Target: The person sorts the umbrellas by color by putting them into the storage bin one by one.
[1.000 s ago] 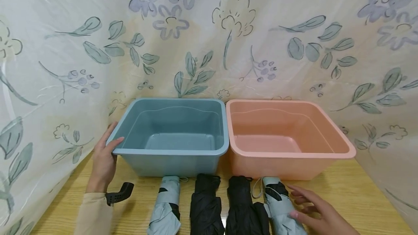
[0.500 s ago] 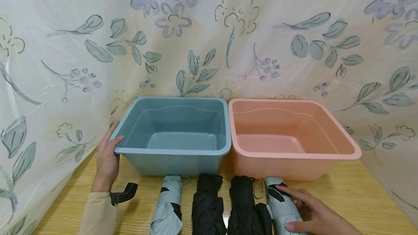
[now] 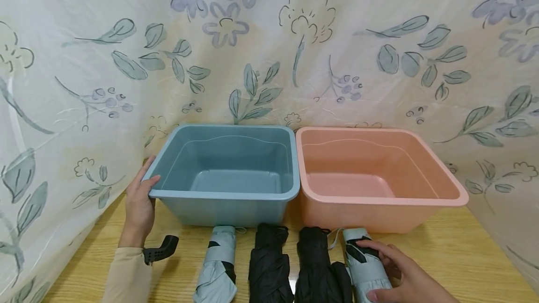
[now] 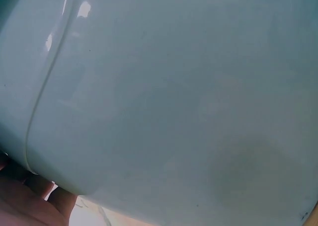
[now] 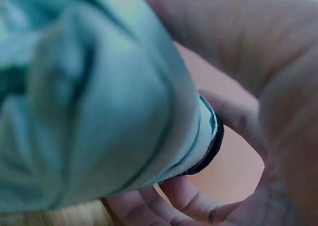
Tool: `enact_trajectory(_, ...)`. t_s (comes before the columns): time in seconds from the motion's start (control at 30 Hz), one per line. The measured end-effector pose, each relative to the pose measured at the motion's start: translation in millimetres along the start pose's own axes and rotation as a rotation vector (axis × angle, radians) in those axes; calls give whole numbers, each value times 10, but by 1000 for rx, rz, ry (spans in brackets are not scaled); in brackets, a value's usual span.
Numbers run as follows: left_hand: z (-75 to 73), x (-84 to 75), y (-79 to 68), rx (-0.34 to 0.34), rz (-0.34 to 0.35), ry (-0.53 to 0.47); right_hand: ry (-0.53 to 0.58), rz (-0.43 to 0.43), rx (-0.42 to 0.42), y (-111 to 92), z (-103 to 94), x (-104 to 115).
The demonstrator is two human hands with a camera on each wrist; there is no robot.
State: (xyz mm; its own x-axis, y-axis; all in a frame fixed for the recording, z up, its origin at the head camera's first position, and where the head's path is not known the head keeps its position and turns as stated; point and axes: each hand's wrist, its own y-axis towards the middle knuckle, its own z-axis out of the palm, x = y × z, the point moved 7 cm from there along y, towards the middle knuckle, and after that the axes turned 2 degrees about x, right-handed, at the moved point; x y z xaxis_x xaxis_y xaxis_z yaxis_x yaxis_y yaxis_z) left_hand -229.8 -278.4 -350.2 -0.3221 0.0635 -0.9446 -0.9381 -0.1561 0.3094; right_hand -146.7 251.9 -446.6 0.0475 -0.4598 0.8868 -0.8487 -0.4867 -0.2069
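Observation:
At the left end of a blue plastic bin [image 3: 227, 209], my left hand [image 3: 139, 212] holds the near corner, thumb over the rim and fingers along the outside. The left wrist view is filled by the bin's wall [image 4: 164, 97], with fingers [image 4: 59, 206] at its lower left edge. On the right, my right hand [image 3: 404, 270] grips a folded light blue umbrella [image 3: 363, 265] lying on the table. The right wrist view shows the umbrella's fabric [image 5: 119, 112] up close, with thumb and fingers curved around it.
A pink plastic bin [image 3: 370, 214] stands right beside the blue one. To the left of the gripped umbrella lie a black umbrella [image 3: 313, 265], another black umbrella [image 3: 269, 270] and a light blue umbrella [image 3: 219, 265] on the wooden table [image 3: 455, 251]. A floral sheet [image 3: 261, 36] hangs behind.
My right hand has moved left onto the rightmost light blue umbrella and closed its fingers around it. My left hand has stayed at the blue bin's corner.

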Motion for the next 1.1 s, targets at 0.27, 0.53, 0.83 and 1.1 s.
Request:
enact_trajectory(0.27, -4, -30, 14, -42, -15, 45, 168, 2, 102, 38, 85, -27)
enact_trajectory(0.53, -17, -14, 40, -52, -27, 57, 94, -63, 79, 56, 83, 29)
enact_trajectory(0.83, 7, -20, 66, -91, -31, 45, 238, -124, 158, 72, 97, 32)
enact_trajectory(1.1, 18, -17, 67, -97, -32, 46, 261, -192, 179, 100, 53, 21)
